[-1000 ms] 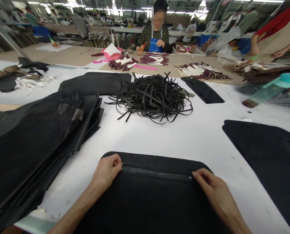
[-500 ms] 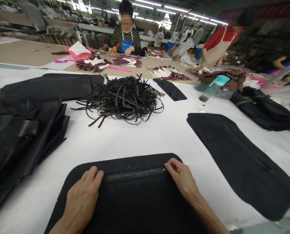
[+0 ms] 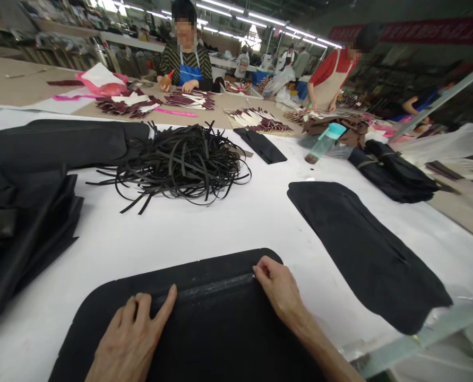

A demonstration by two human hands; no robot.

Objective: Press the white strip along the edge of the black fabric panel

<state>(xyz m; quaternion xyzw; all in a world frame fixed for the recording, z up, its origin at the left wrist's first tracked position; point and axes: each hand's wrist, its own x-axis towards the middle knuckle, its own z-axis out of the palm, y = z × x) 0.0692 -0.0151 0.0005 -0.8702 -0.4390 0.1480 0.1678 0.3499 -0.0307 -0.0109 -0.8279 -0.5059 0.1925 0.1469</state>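
Lengthwise fwd, blk leather panel (image 3: 220,323), hands (image 3: 130,339) atop

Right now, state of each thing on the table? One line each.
Black panel, flat under both hands.
Left hand, palm down on the panel.
Shiny band, along the panel's far edge.
Right hand, fingertips on the band's right end.
Black strips, loose tangled pile.
Black panel stack, heaped at left.

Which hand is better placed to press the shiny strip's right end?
Probably the right hand: its fingertips sit at that end of the strip on the black panel, while the left hand's thumb lies by the other end.
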